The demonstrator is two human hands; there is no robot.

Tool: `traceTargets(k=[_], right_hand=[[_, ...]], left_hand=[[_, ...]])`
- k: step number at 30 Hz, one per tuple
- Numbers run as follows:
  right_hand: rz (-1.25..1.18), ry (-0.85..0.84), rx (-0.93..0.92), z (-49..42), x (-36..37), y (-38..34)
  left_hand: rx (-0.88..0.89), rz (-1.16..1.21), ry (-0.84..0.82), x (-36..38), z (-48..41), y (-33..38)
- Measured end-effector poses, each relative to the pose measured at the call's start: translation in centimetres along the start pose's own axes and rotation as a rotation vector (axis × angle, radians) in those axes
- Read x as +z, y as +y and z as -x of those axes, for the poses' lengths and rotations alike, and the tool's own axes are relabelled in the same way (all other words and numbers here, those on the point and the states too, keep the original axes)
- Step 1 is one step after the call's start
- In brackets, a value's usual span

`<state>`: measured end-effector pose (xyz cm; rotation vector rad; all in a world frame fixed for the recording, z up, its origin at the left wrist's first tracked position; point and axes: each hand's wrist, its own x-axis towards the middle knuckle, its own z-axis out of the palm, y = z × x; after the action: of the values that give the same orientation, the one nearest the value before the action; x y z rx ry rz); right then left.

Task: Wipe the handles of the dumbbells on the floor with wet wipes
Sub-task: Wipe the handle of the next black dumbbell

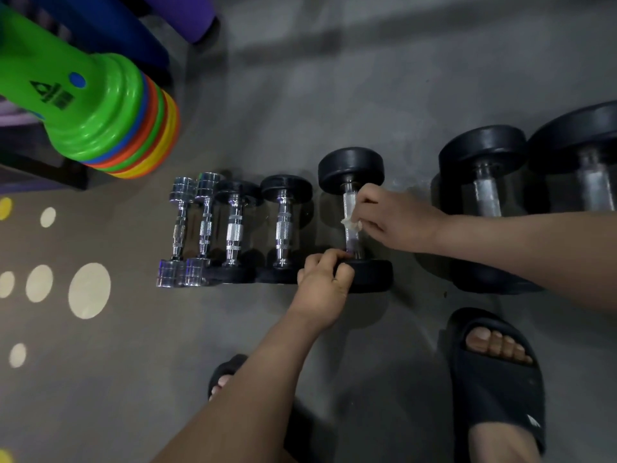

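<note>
Several dumbbells lie in a row on the grey floor. A black-headed dumbbell (350, 168) lies in the middle of the row. My right hand (394, 218) pinches a whitish wet wipe (350, 224) against its metal handle (349, 202). My left hand (325, 285) grips the near black head (374, 275) of the same dumbbell, fingers curled over its edge. To the left lie two small chrome dumbbells (178, 228) and two small black-headed ones (283, 225). To the right lie two larger black dumbbells (484, 182).
A green cone stand with a stack of coloured disc cones (110, 125) stands at the upper left. Purple and blue rolls (187, 15) lie at the top. My feet in black slides (497, 375) stand close in front of the row. Pale dots mark the floor at left.
</note>
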<state>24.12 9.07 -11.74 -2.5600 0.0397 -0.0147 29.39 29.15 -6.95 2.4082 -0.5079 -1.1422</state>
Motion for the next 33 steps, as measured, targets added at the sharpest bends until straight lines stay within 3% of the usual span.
traceTargets(k=[3, 7, 10, 13, 15, 20, 23, 27, 33], right_hand=[[-0.135, 0.109, 0.142, -0.4, -0.4, -1.1], [-0.400, 0.151, 0.476, -1.2, 0.2, -1.5], [-0.577, 0.276, 0.690, -2.1, 1.2, -1.3], [-0.715, 0.348, 0.784, -2.4, 1.4, -1.5], [-0.732, 0.337, 0.777, -2.1, 1.4, -1.5], [-0.501, 0.179, 0.602, -0.5, 1.7, -1.7], [-0.404, 0.220, 0.504, -0.3, 1.5, -1.8], [-0.323, 0.312, 0.522, -1.6, 0.5, -0.8], [-0.234, 0.222, 0.439, -1.8, 0.9, -0.7]], left_hand=[[-0.007, -0.014, 0.002, 0.2, 0.0, 0.2], [-0.009, -0.026, 0.005, 0.4, -0.1, 0.5], [-0.008, -0.029, -0.001, 0.4, -0.1, 0.6], [-0.009, -0.031, -0.008, 0.3, -0.2, 0.5], [-0.007, -0.028, -0.010, 0.2, -0.2, 0.5], [-0.001, -0.019, -0.002, 0.2, -0.2, 0.3], [-0.001, -0.011, 0.003, 0.1, -0.1, 0.4], [-0.002, -0.020, 0.000, 0.2, -0.1, 0.5], [-0.012, -0.013, 0.008, 0.4, 0.0, 0.5]])
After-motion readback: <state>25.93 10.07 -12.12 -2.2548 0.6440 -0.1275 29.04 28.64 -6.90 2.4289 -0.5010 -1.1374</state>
